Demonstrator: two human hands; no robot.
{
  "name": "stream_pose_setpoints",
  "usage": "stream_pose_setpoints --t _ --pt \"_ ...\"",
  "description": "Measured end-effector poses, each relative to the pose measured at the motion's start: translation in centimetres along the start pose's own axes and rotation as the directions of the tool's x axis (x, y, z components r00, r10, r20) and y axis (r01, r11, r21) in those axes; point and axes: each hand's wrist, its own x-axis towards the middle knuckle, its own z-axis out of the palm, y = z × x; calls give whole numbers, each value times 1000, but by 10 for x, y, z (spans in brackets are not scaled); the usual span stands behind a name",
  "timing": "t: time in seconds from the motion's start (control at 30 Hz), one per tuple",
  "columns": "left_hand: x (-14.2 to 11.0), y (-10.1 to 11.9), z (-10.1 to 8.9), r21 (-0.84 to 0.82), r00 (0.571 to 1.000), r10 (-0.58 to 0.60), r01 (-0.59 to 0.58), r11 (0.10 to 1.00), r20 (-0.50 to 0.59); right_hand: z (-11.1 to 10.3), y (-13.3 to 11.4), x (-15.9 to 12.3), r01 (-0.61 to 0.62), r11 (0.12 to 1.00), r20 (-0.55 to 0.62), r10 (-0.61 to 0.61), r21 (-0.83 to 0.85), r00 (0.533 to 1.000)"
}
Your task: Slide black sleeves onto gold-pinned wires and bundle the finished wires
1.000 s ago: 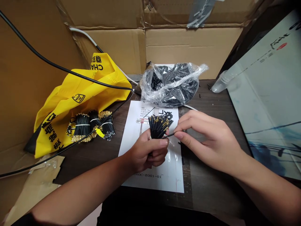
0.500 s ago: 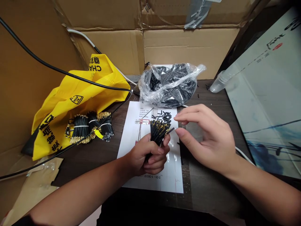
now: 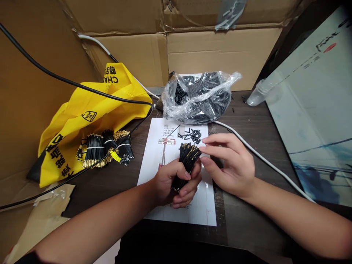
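In my left hand [image 3: 178, 183] is a bundle of short black wires [image 3: 189, 154] with gold-coloured ends, tilted up and to the right. The fingers wrap round the middle of the bundle, and some lower ends show below the thumb. My right hand [image 3: 228, 161] is just right of the bundle's upper ends, thumb and fingers apart. Its fingertips are at the edge of the wires; whether they touch I cannot tell. Short black tubes [image 3: 194, 135] lie loose behind the bundle on a printed white sheet [image 3: 148, 161], which also bears a drawing of a part.
A clear plastic bag [image 3: 203, 99] full of black tubes stands behind the sheet. Tied wire bundles [image 3: 95, 146] lie left beside a yellow bag [image 3: 110, 95]. A black cable [image 3: 55, 75] crosses the left side. A white cable [image 3: 264, 157], a plastic cup [image 3: 257, 93] and a panel [image 3: 316, 110] are right.
My right hand has moved left to the bundle's upper ends. My left hand has turned the bundle slightly and loosened its fingers a little while still holding it.
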Motion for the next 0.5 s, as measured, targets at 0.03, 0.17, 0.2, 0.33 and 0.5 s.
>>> stream_pose_setpoints --t 0.03,0.17,0.2,0.33,0.5 --pt "1 -1 -1 13 1000 4 -4 1000 -15 2 4 -2 3 1000 -8 -3 1 1000" --pt "3 0 -4 63 999 13 -10 998 -52 7 15 -8 25 999 -2 -25 29 1000" --pt "4 1 -4 70 998 9 -5 998 -56 7 17 -9 29 999 0 -29 37 1000" --pt "5 3 -6 89 998 -7 12 996 -65 6 18 -10 32 998 21 -34 60 999" --pt "4 4 -7 72 998 -33 37 997 -50 6 17 -12 10 996 34 -13 84 999"
